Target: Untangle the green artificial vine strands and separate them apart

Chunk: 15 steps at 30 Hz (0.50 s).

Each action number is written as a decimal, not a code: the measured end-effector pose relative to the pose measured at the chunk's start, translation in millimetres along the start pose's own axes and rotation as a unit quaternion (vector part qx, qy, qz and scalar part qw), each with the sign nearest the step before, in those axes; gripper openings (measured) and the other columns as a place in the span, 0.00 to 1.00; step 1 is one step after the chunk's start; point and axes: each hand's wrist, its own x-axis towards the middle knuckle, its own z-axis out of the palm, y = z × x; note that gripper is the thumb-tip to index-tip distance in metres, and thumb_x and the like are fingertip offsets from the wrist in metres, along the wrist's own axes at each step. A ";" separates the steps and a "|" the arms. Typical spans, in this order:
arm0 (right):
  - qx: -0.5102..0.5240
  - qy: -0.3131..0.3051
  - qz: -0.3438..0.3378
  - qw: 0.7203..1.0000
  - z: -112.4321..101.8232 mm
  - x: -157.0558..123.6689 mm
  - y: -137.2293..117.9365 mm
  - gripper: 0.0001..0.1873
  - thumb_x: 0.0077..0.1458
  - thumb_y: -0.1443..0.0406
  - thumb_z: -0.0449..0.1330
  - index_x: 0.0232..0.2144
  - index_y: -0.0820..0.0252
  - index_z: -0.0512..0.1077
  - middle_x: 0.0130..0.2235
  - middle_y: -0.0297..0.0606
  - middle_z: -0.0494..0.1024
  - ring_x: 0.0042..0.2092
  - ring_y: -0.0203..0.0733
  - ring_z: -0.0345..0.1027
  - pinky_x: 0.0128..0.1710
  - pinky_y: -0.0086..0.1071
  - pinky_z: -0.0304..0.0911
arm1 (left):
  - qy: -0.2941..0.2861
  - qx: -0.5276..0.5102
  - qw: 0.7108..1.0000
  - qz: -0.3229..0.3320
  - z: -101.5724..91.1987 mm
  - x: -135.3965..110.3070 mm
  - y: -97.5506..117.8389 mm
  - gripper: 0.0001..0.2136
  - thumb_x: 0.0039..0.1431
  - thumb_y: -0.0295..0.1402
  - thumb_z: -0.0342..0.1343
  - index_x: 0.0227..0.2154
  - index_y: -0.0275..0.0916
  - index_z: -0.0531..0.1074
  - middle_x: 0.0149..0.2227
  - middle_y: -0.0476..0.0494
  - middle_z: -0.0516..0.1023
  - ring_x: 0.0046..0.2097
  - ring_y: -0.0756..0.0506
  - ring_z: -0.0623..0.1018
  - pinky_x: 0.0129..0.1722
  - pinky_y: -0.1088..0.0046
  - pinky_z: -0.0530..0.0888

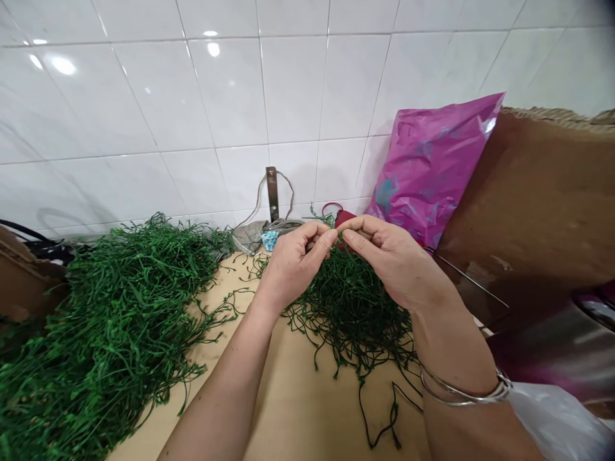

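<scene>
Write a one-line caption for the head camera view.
Left hand and right hand meet above dark green strands, beside a heap of brighter green sprigs.

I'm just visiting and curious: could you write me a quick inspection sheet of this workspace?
Surface: pale tan board, partly covered by greenery.
Job's things: tangled dark green strands under the hands; a heap of bright green plastic sprigs to the left.
Clutter: pink plastic bag, brown cardboard, white plastic bag.
Hands: left hand and right hand pinch together above the strands; anything held is too small to tell.
Cables: thin cord by a metal bracket.
Surroundings: white tiled wall.
</scene>
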 end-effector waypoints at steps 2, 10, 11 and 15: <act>-0.056 0.004 -0.014 0.998 -1.5 0.5 0.9 0.07 0.59 0.61 0.60 0.34 0.56 0.75 0.31 0.34 0.77 0.34 0.39 0.69 0.35 0.32 0.64 | 0.007 0.021 1.000 -0.002 0.2 -0.1 -0.9 0.13 0.68 0.39 0.51 0.28 0.38 0.69 0.26 0.52 0.65 0.29 0.51 0.63 0.31 0.74 0.60; -0.322 0.128 0.018 0.938 -17.2 13.7 36.8 0.11 0.60 0.67 0.53 0.30 0.59 0.75 0.26 0.37 0.78 0.29 0.41 0.70 0.34 0.33 0.61 | -0.006 0.027 0.999 0.029 3.4 -6.9 16.3 0.12 0.68 0.36 0.50 0.27 0.39 0.66 0.25 0.53 0.62 0.29 0.52 0.61 0.31 0.74 0.60; -0.327 0.148 0.051 0.932 -23.2 15.9 44.0 0.11 0.59 0.67 0.53 0.30 0.59 0.75 0.25 0.38 0.78 0.28 0.41 0.71 0.33 0.34 0.62 | -0.002 0.016 0.999 0.033 1.6 -8.3 20.5 0.12 0.68 0.36 0.50 0.27 0.39 0.65 0.26 0.53 0.62 0.29 0.52 0.61 0.31 0.73 0.60; -0.329 0.207 0.039 0.921 -39.9 17.0 52.4 0.12 0.57 0.62 0.58 0.37 0.60 0.79 0.36 0.44 0.84 0.38 0.49 0.76 0.40 0.40 0.66 | 0.034 -0.036 0.999 0.021 -7.1 -9.4 26.2 0.12 0.68 0.37 0.50 0.28 0.40 0.66 0.26 0.52 0.63 0.28 0.52 0.61 0.29 0.72 0.59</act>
